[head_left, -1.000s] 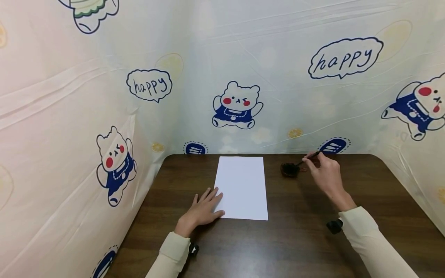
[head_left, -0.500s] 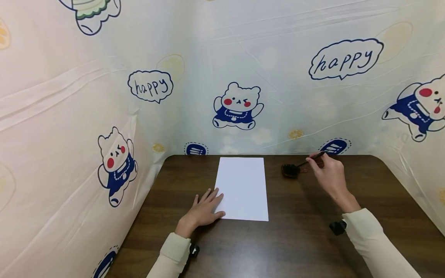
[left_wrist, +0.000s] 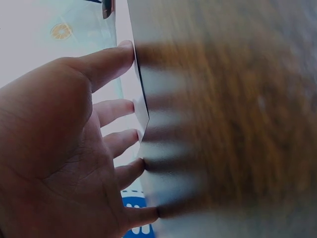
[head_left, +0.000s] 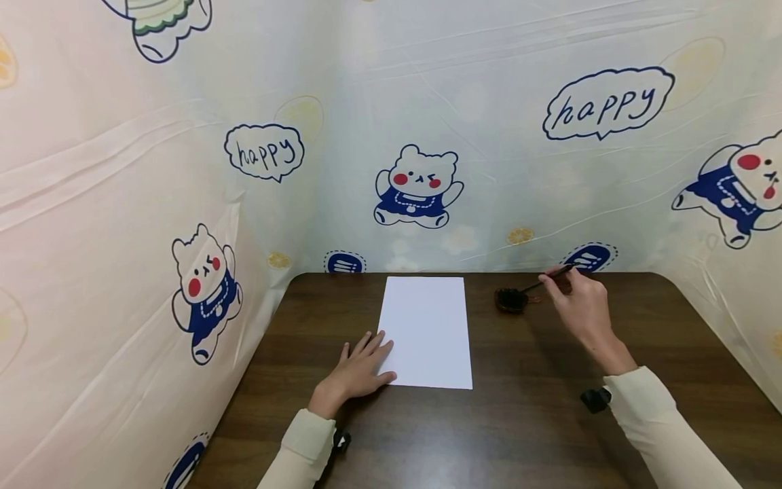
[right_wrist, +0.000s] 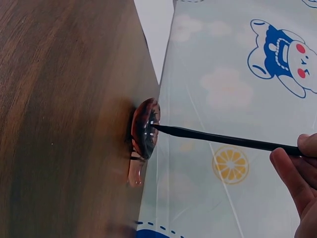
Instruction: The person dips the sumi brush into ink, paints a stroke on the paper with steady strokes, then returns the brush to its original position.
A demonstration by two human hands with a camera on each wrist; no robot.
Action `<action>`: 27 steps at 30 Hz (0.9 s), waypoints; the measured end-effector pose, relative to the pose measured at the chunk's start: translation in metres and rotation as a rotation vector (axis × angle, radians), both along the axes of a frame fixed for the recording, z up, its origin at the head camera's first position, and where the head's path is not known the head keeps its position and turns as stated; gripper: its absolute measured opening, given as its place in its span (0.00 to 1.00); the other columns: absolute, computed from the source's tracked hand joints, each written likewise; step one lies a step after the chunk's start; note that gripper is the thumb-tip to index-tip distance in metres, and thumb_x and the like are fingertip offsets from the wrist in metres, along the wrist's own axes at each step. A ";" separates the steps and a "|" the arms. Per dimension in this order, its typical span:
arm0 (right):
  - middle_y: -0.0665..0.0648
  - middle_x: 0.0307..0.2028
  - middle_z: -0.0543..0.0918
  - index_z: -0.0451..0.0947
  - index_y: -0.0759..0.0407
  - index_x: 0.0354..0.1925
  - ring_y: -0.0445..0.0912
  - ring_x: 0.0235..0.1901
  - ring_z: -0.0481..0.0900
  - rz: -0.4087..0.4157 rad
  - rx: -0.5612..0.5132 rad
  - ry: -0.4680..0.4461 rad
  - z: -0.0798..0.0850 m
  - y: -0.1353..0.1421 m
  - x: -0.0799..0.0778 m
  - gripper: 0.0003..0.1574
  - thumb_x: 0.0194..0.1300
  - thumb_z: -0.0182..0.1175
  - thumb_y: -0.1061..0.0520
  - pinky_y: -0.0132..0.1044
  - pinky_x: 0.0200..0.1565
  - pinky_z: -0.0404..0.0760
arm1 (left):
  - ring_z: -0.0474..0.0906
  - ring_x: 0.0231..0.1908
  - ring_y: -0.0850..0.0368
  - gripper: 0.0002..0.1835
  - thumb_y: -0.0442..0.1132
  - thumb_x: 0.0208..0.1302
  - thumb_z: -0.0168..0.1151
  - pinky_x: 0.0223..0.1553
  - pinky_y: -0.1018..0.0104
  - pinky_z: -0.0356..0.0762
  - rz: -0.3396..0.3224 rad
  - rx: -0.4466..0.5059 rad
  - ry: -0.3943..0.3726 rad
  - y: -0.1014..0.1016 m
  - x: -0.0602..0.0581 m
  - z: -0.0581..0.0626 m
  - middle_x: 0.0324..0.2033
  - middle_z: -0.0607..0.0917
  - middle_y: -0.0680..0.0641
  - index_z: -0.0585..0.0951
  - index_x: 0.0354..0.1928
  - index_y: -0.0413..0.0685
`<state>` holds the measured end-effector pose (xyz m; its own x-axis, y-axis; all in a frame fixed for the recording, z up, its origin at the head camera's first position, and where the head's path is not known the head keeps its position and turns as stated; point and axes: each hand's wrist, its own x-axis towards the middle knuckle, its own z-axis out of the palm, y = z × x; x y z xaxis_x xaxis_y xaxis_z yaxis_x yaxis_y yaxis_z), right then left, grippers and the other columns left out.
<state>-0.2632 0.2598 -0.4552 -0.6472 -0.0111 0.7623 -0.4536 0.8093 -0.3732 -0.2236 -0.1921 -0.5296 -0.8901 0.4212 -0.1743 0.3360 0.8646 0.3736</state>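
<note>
A blank sheet of white paper [head_left: 426, 326] lies on the table, left of a small dark dish [head_left: 510, 307]. My left hand [head_left: 356, 372] rests spread, fingertips on the paper's left side; the left wrist view shows these fingers nearly straight against the tabletop. My right hand [head_left: 583, 309] pinches a slim black writing brush [right_wrist: 223, 140] by its shaft between thumb and fingers. The brush slants down to the left, its pointed tip right at the dish [right_wrist: 138, 126], which looks reddish brown, glossy and black inside.
A short reddish-brown piece [right_wrist: 134, 171] juts from the side of the dish. The brown wood table [head_left: 415, 441] ends at the back against a pale printed curtain [head_left: 342, 204] with bears and "happy" bubbles. Dark wrist cameras sit at both cuffs.
Over the last second my right hand has shifted slightly right with the brush, and little has moved since half a second ago. My left hand stays in place on the paper.
</note>
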 end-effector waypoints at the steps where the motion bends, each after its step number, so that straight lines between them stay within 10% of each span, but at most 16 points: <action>1: 0.64 0.32 0.91 0.86 0.66 0.43 0.56 0.28 0.88 0.000 -0.001 0.001 0.000 0.000 0.000 0.08 0.67 0.74 0.63 0.14 0.34 0.66 | 0.44 0.86 0.37 0.40 0.59 0.77 0.60 0.77 0.21 0.40 0.000 -0.002 -0.001 0.000 0.000 0.000 0.86 0.53 0.45 0.62 0.84 0.54; 11: 0.64 0.32 0.91 0.85 0.65 0.43 0.56 0.28 0.88 -0.004 -0.039 -0.058 -0.009 -0.002 -0.001 0.08 0.70 0.72 0.61 0.16 0.33 0.67 | 0.44 0.85 0.36 0.41 0.58 0.77 0.62 0.77 0.20 0.40 0.003 -0.011 -0.012 0.002 -0.001 0.004 0.86 0.54 0.44 0.62 0.84 0.52; 27: 0.65 0.33 0.90 0.85 0.67 0.41 0.56 0.25 0.87 -0.017 0.019 -0.073 -0.016 -0.001 0.004 0.05 0.70 0.70 0.63 0.50 0.29 0.83 | 0.45 0.85 0.36 0.42 0.58 0.75 0.64 0.77 0.20 0.41 0.021 0.008 -0.030 0.003 -0.002 0.007 0.86 0.55 0.43 0.63 0.83 0.50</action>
<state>-0.2593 0.2586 -0.4713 -0.7010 -0.0141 0.7130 -0.4123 0.8238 -0.3891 -0.2254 -0.1887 -0.5224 -0.8930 0.4043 -0.1978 0.3068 0.8682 0.3899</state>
